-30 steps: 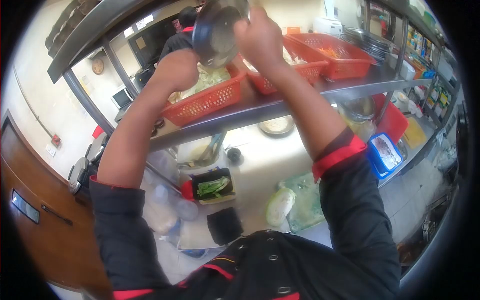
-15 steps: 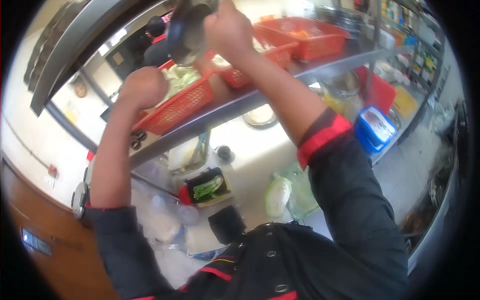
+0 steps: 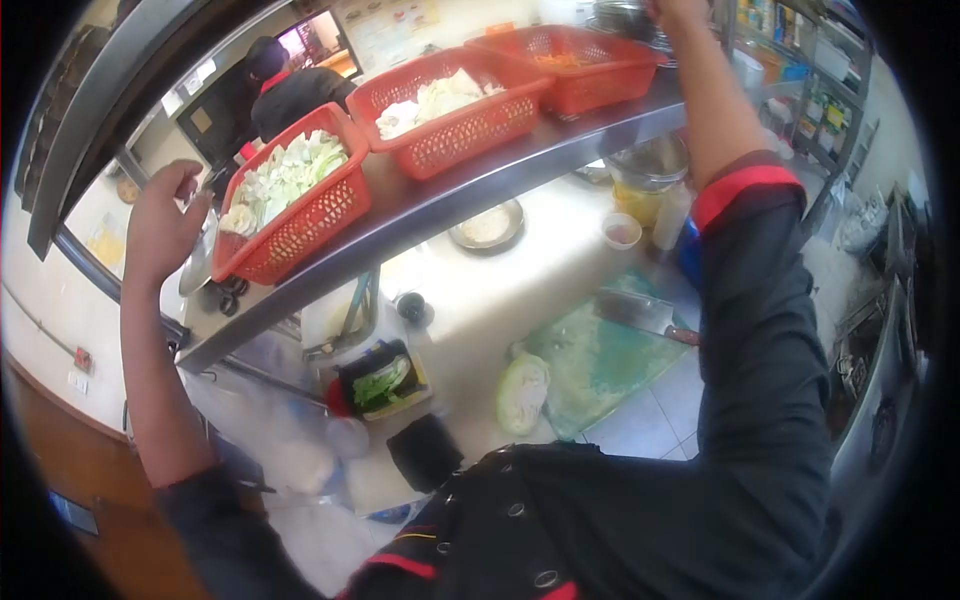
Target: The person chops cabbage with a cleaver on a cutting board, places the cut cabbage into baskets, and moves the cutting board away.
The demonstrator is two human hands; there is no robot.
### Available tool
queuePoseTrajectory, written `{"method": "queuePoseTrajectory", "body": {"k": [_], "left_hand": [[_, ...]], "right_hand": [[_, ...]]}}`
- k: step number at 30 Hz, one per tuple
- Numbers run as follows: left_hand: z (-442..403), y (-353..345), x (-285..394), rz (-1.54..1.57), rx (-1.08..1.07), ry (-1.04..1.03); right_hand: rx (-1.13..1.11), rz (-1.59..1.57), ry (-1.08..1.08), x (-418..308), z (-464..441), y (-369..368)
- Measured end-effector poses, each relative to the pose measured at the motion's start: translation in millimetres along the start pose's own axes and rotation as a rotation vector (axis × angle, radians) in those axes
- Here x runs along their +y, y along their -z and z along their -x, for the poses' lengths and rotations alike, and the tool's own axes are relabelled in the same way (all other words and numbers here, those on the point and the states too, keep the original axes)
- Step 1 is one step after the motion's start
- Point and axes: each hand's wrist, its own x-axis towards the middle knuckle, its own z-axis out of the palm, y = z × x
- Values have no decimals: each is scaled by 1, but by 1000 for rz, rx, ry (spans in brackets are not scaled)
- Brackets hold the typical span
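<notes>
Left hand (image 3: 165,225) is upper left, fingers loosely parted, just beside a red basket (image 3: 312,232) of pale chopped leaves (image 3: 295,165). Right hand (image 3: 684,12)'s cut off at the top right, so honestly can't tell if it's gripping anything.

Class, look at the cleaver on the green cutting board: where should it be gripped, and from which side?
Probably best by its brown handle, coming from the wearer's right. The cleaver appears to lie flat on the green cutting board, its broad blade pointing left and slightly away, its handle toward the right; that approach avoids reaching across the blade.
</notes>
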Motion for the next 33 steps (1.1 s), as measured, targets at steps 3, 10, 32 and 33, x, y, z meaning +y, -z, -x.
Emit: {"method": "queuePoseTrajectory", "body": {"k": [3,10,32,33], "left_hand": [[5,2,37,93,134,-66],[98,-62,203,553,-146,-418],[285,-322,274,886,-944,349],[274,-313,271,890,-895,351]], "right_hand": [[111,-583,-156,14,-4,-21],[38,-2187,-17,10,192,43],[-1215,-1472,-303,9,500,-102],[-1221,-1467,-334,11,505,-96]]}}
